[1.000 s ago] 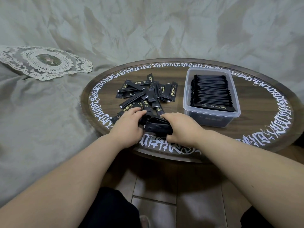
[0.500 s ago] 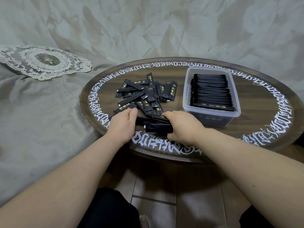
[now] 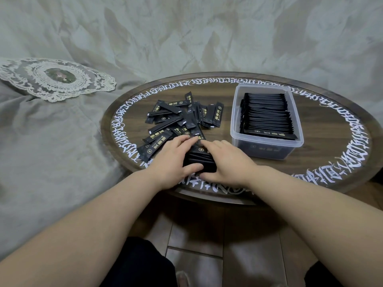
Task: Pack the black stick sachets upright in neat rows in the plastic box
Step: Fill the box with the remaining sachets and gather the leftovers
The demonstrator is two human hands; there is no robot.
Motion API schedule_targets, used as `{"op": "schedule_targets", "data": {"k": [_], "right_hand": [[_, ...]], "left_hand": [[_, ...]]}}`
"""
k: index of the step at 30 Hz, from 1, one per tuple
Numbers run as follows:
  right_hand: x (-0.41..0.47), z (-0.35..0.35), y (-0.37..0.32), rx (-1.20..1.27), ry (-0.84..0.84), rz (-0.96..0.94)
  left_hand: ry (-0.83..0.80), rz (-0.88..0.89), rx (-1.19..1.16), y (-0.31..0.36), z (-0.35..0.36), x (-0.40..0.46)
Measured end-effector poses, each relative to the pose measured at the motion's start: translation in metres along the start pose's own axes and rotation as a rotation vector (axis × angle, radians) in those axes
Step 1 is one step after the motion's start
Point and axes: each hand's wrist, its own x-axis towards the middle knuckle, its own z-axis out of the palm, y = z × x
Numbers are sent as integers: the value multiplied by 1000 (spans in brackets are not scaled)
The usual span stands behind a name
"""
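Your left hand (image 3: 170, 160) and right hand (image 3: 226, 162) clamp curled fingers round a bundle of sachets (image 3: 200, 160), largely hiding it; loose sachets (image 3: 178, 117) read "BLACK", the rest illegible.

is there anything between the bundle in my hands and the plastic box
Nothing visible. Both hands, left and right, grip the bundle; only bare table separates it from the box, whose top is open.
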Motion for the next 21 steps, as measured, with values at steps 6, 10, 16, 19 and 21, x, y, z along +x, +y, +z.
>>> {"op": "schedule_targets", "data": {"k": [6,10,16,19,21], "right_hand": [[-15,-9,6,-41,-79,60],[-20,-8,3,-101,-110,120],[-10,-21,2,89,-236,259],[-8,-16,-1,48,-227,294],[-9,-10,-6,35,-187,304]], "left_hand": [[-99,17,80,-5,-1,2],[-81,35,75,-1,-3,5],[-148,21,176,2,-2,5],[-168,15,127,6,-1,7],[-188,24,97,10,0,7]]}}
